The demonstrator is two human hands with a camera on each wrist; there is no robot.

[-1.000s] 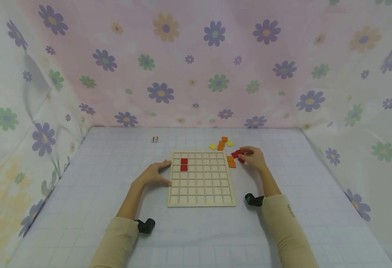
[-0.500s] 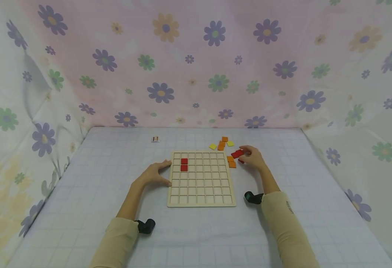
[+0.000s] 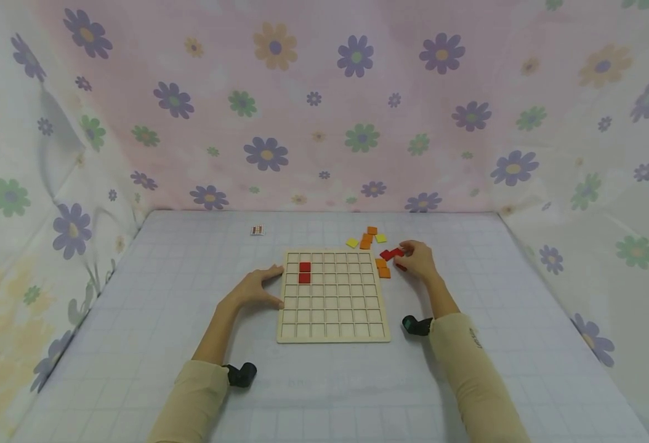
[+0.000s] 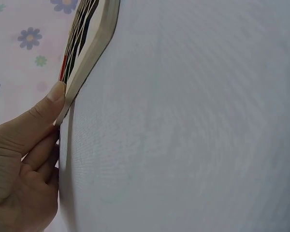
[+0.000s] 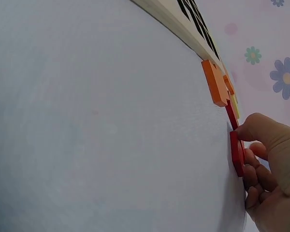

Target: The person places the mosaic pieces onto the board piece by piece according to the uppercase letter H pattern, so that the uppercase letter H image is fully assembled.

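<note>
Head view: a person's left hand (image 3: pixel 251 287) braces a pale wooden gridded board (image 3: pixel 333 342), thumb and forefinger spread along its left edge, while the right hand (image 3: pixel 420 261) curls thumb and fingers about a flat, square red tile (image 3: pixel 396 252) to the board's right. A second loose red tile (image 3: pixel 385 255) lies just beside it; another, partly hidden, sits beneath the thumb. Two orange square tiles (image 3: pixel 382 268) lie at the board's right edge. Two red tiles (image 3: pixel 305 272) occupy neighboring compartments in its second column from the left, second and third rows from the far side. Beyond the far edge are more orange tiles (image 3: pixel 367 237), two yellow ones and, farther left, a small printed card (image 3: pixel 257 230). Beige sleeves (image 3: pixel 197 394) and black wrist devices (image 3: pixel 416 325) frame the scene, with a flower-patterned cloth (image 3: pixel 324 123) behind the white-covered table (image 3: pixel 324 400).
</note>
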